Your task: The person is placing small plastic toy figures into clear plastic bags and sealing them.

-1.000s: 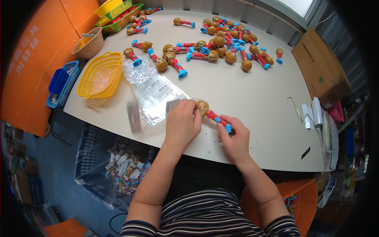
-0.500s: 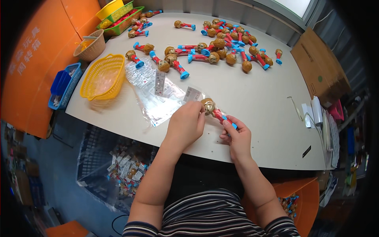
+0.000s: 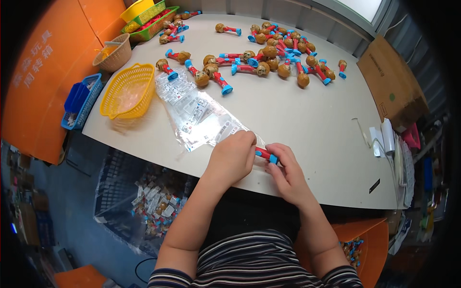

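Observation:
Near the table's front edge, both hands hold a toy with a red stick body and blue end [image 3: 265, 154]. Its head end is hidden behind my left hand [image 3: 232, 156], whose fingers are closed around it. My right hand [image 3: 291, 175] curls its fingers and thumb about the blue end. A bit of clear plastic shows beside the toy, above my fingers. Just beyond my left hand lies a fanned stack of clear printed plastic bags [image 3: 199, 117]. Across the far part of the table are several similar toys [image 3: 276, 48] with round brown heads, in a loose heap.
A yellow basket [image 3: 108, 100] stands left of the bags, near a tan basket [image 3: 121, 58] and a blue basket [image 3: 90, 106]. A cardboard box [image 3: 391, 81] leans at the right. Below the table sit a dark blue crate [image 3: 109, 192] of packed toys and an orange bin [image 3: 374, 235].
My hands have drawn closer together and slightly nearer to me. The toy's brown head is now covered by my left hand. A printed tag or bag part that stood up beside it has dropped from sight.

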### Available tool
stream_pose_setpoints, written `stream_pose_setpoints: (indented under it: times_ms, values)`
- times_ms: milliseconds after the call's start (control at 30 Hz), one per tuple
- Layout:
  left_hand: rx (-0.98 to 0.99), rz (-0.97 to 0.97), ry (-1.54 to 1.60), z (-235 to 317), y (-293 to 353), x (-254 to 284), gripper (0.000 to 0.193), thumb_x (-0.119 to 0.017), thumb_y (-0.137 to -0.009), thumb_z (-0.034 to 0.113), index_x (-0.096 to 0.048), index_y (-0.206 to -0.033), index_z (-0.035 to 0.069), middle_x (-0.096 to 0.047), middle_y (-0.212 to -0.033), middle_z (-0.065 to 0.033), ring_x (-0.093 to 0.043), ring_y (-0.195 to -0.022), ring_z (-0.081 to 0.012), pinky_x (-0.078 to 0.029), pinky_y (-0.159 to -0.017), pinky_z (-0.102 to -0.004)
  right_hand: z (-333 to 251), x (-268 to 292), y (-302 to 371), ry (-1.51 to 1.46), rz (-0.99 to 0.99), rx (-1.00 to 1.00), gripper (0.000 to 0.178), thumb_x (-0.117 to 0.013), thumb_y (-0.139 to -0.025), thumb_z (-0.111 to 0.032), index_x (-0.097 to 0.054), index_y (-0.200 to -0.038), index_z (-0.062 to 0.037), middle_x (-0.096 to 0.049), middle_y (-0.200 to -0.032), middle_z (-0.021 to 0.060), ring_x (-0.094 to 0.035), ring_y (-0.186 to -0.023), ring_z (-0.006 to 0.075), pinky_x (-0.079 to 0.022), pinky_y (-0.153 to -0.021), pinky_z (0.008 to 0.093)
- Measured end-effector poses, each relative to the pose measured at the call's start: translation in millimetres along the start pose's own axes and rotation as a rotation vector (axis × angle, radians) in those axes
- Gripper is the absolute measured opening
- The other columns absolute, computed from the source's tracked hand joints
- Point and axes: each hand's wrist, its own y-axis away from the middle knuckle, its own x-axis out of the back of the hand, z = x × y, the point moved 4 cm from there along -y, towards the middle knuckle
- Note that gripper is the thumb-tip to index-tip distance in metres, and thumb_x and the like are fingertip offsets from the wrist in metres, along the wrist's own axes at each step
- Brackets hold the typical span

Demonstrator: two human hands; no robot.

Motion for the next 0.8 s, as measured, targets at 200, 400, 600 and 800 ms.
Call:
stream_pose_setpoints:
  times_ms: [200,400,600,800]
  values:
    - [0.011,0.113,0.035,8.8,1.1,6.4,0.005,-0.059,-0.087,0.006,-0.059,-0.091,0.003,-0.061,-0.082,-0.0151,-0.063,-0.078,-0.0342,-0.051,-0.070,-0.0425,6.5,19.8,-4.9,0.255,-0.196,0.215,0.029,-0.064,-0.085,0.005,-0.066,-0.114,0.0000,-0.067,-0.113,0.0164,-0.066,-0.102,0.0275,-0.053,-0.089,0.0332]
    - [-0.080,0.077,0.029,24.7,2.5,-12.6,0.009,-0.062,-0.083,0.004,-0.061,-0.091,0.003,-0.063,-0.082,-0.0149,-0.064,-0.075,-0.0329,-0.051,-0.067,-0.0404,13.4,9.8,3.2,0.368,-0.224,0.466,0.029,-0.074,-0.080,-0.004,-0.068,-0.108,-0.0019,-0.068,-0.114,0.0125,-0.066,-0.104,0.0290,-0.056,-0.085,0.0360]
    - [-0.075,0.133,-0.082,26.8,14.5,-21.1,0.019,-0.065,-0.080,0.004,-0.060,-0.098,0.001,-0.061,-0.095,-0.0163,-0.061,-0.087,-0.0343,-0.049,-0.075,-0.0406,20.7,18.0,3.1,0.231,-0.310,0.171,0.032,-0.074,-0.080,-0.002,-0.068,-0.111,-0.0029,-0.069,-0.112,0.0139,-0.068,-0.099,0.0288,-0.055,-0.085,0.0353]
    - [0.003,0.546,-0.172,17.4,47.2,-41.1,0.027,-0.067,-0.077,0.003,-0.058,-0.102,0.001,-0.055,-0.096,-0.0151,-0.057,-0.083,-0.0335,-0.045,-0.069,-0.0413,30.4,22.4,3.3,0.343,-0.252,0.197,0.026,-0.074,-0.080,-0.002,-0.070,-0.106,-0.0030,-0.071,-0.101,0.0131,-0.068,-0.092,0.0288,-0.055,-0.079,0.0345]
